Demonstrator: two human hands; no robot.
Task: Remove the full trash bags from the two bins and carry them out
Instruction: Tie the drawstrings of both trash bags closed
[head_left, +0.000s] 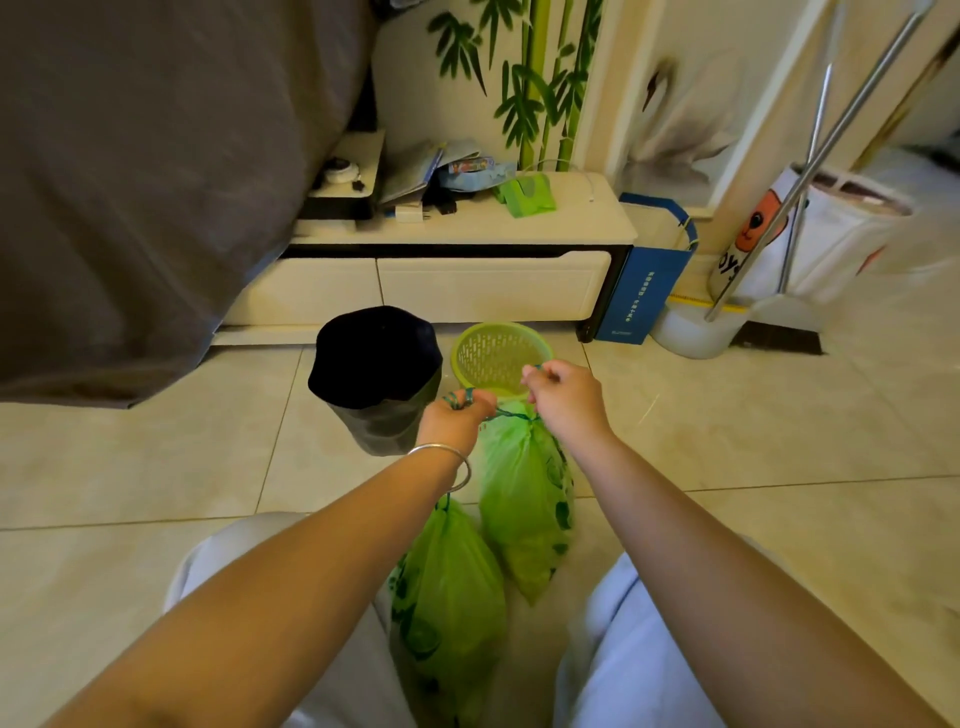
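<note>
Head view: the drawstring of the far green bag is pinched by left hand and right hand fingers, probably to be tied shut.

Two bags lie before two bins, basket bin rightmost.

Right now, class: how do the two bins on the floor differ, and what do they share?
The black-lined bin is taller and dark, with a black liner folded over its rim; the green basket bin is lower, bright green and perforated, with no liner showing. The black-lined bin stands left of the green basket bin. Both stand upright on the tiled floor, close together, before the white cabinet.
</note>
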